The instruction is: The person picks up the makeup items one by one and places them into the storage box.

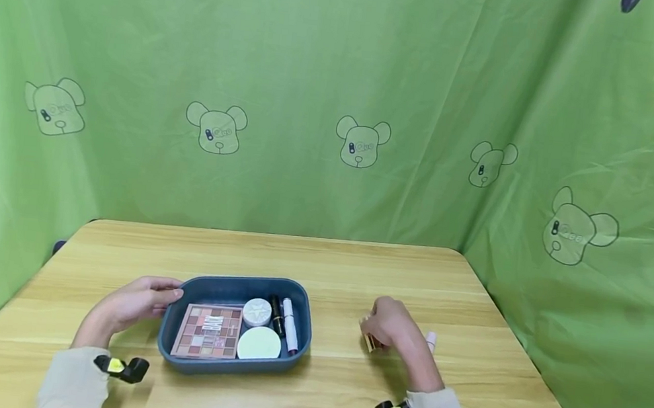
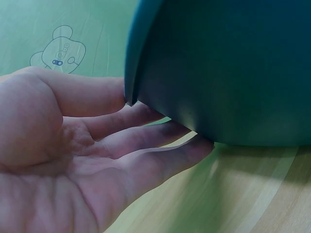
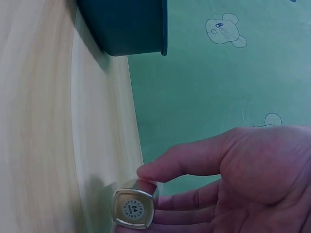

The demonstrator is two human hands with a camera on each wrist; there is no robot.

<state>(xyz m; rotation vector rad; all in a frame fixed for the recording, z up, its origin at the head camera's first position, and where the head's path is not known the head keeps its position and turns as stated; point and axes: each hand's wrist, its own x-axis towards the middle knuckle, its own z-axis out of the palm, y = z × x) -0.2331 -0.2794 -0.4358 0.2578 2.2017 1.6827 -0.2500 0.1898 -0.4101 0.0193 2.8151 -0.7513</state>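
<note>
A dark blue bin (image 1: 228,368) holds an eyeshadow palette (image 1: 207,332), a small white round jar (image 1: 257,312), a larger pale round compact (image 1: 260,344), a black tube (image 1: 276,316) and a white tube (image 1: 290,326). My left hand (image 1: 133,303) touches the bin's left side, the thumb at its rim and the fingers fairly straight against the outer wall (image 2: 233,97). To the right of the bin, my right hand (image 1: 395,324) pinches a squarish gold lipstick (image 3: 132,208) between thumb and fingers, its round end label facing the right wrist camera. The hand partly hides the lipstick in the head view.
A pale pink tube (image 1: 431,340) shows partly behind my right wrist. The wooden table (image 1: 344,272) is bordered by green curtains (image 1: 294,61) printed with bear heads, at the back and both sides.
</note>
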